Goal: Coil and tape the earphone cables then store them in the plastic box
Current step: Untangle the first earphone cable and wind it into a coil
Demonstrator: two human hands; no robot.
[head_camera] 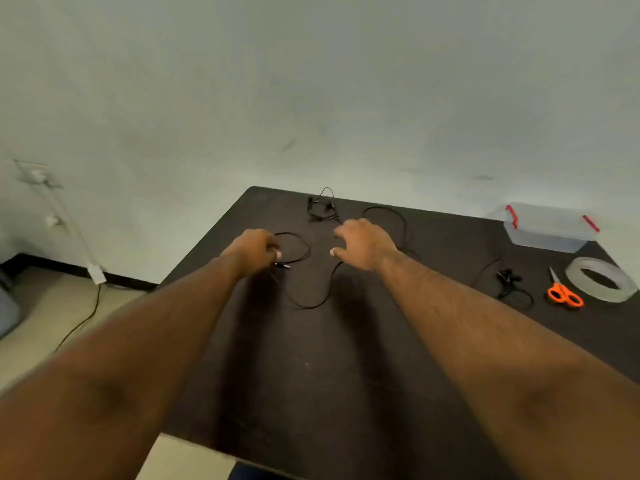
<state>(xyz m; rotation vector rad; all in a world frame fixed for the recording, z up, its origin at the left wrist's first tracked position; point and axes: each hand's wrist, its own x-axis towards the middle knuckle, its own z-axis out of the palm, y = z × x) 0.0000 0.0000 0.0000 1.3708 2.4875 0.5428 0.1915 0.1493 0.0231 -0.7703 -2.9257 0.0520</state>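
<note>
My left hand (258,249) pinches the black earphone cable (311,299) near its plug at frame centre; my right hand (363,242) hovers spread, holding nothing. The cable looks light, limp, tangle-prone, so I'd gather it in loops.

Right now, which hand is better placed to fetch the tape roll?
Probably the right hand: it's open, holds nothing, and the tape roll lies on its side. The left hand grips the earphone cable.

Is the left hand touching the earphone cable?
Touching. The head view shows the left hand with fingers curled around the black earphone cable near its plug.
</note>
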